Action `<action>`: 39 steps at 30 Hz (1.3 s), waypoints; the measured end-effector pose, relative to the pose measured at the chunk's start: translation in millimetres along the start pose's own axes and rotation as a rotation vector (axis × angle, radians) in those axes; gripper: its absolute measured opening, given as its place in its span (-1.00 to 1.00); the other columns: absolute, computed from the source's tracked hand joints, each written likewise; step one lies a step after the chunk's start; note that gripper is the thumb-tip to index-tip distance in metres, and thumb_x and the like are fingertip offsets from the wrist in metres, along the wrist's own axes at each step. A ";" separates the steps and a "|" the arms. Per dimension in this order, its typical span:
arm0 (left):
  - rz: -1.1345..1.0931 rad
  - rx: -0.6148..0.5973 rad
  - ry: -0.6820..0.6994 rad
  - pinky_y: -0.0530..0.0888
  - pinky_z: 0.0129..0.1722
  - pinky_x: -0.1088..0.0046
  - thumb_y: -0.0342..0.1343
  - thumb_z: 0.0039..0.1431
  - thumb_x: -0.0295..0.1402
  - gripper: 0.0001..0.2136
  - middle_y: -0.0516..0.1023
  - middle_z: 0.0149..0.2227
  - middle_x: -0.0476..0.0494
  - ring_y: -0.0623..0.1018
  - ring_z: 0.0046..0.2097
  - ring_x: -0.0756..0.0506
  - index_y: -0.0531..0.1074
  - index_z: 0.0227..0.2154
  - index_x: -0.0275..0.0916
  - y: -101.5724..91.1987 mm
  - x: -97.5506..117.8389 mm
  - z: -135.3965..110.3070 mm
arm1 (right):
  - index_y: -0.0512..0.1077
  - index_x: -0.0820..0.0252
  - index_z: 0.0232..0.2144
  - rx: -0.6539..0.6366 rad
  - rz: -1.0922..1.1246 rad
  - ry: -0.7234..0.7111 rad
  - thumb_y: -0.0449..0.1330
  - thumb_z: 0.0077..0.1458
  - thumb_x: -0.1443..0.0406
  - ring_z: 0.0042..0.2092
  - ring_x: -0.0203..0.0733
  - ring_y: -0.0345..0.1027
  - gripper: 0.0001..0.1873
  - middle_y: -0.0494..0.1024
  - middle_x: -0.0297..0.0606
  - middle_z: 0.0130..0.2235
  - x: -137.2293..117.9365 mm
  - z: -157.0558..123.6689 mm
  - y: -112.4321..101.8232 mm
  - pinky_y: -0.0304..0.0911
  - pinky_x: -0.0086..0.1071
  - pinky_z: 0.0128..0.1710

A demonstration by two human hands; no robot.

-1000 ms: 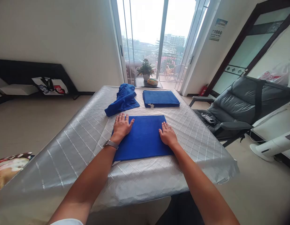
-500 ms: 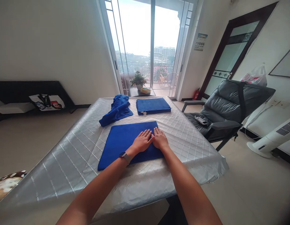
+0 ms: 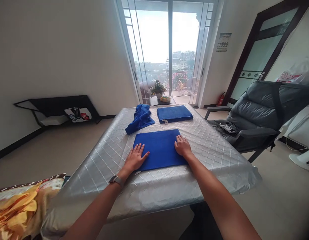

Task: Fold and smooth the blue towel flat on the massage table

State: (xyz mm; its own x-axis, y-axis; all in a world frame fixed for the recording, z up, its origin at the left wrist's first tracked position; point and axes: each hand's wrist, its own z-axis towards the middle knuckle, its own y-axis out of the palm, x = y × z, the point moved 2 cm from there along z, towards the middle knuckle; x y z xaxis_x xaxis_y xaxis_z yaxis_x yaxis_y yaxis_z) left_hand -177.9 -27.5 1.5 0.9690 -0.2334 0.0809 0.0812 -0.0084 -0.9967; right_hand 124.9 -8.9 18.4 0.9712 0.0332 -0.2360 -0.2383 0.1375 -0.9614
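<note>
While the left hand (image 3: 135,158) lies flat on the left edge of the blue cloth (image 3: 160,150), fingers a bit spread, the right hand (image 3: 182,146) rests on its right edge, fingers closer together. Neither hand grips anything. The cloth lies flat on the table (image 3: 214,160). This looks like the smoothing step. Lifting it would call for fingers tucked under both edges. Behind it sit a messy blue heap (image 3: 140,120) on the left and a neat pile (image 3: 174,113) on the right.
</note>
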 end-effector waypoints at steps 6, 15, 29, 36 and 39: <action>-0.013 0.020 0.009 -0.08 0.44 0.08 -0.39 0.42 0.13 -0.25 -0.07 0.49 -0.26 -0.05 0.49 -0.23 -0.03 0.45 -0.31 -0.7 4.5 1.5 | 0.13 0.44 0.40 0.017 -0.062 -0.054 -0.18 0.38 0.26 0.47 -0.09 -0.15 -0.36 0.09 -0.06 0.44 -2.9 -35.2 -4.9 -0.32 -0.19 0.43; 0.074 0.036 0.052 -0.12 0.44 0.05 -0.39 0.41 0.12 -0.22 -0.01 0.47 -0.36 -0.03 0.48 -0.26 0.03 0.43 -0.42 -4.4 5.9 9.9 | -0.03 0.42 0.45 -0.121 -0.015 0.009 -0.24 0.43 0.09 0.49 -0.11 -0.28 -0.28 -0.08 -0.10 0.48 -1.2 -60.4 -0.4 -0.34 -0.19 0.44; -0.170 0.138 0.528 0.06 0.42 0.14 -0.42 0.49 -0.01 -0.37 0.10 0.44 -0.28 0.07 0.46 -0.16 0.05 0.43 -0.28 19.6 180.9 29.9 | -0.13 0.33 0.48 -0.182 -0.074 -0.021 -0.19 0.40 0.16 0.50 -0.14 -0.38 -0.29 -0.20 -0.17 0.50 2.9 -59.9 -0.1 -0.39 -0.21 0.44; -0.094 0.019 0.242 -0.08 0.44 0.14 -0.38 0.45 0.10 -0.31 -0.05 0.48 -0.19 -0.05 0.48 -0.17 0.03 0.44 -0.25 8.3 52.0 -12.5 | -0.10 0.37 0.47 -0.154 -0.037 0.015 -0.28 0.42 0.06 0.50 -0.15 -0.33 -0.26 -0.14 -0.15 0.50 -1.8 -57.9 -1.1 -0.36 -0.19 0.44; -0.070 0.008 0.150 -0.08 0.44 0.09 -0.34 0.43 0.11 -0.31 -0.08 0.48 -0.18 -0.06 0.48 -0.21 0.01 0.44 -0.22 9.5 13.8 -35.9 | -0.10 0.35 0.47 -0.170 -0.060 0.011 -0.27 0.42 0.06 0.50 -0.15 -0.33 -0.27 -0.14 -0.16 0.50 -1.4 -56.8 -2.7 -0.38 -0.17 0.44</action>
State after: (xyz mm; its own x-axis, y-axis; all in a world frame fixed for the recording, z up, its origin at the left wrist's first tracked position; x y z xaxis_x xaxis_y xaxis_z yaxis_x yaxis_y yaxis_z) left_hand -172.1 -65.7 -7.3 0.9152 -0.3754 0.1470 0.1495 -0.0226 -0.9885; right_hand 124.1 -65.6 13.3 0.9838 0.0192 -0.1785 -0.1779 -0.0301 -0.9836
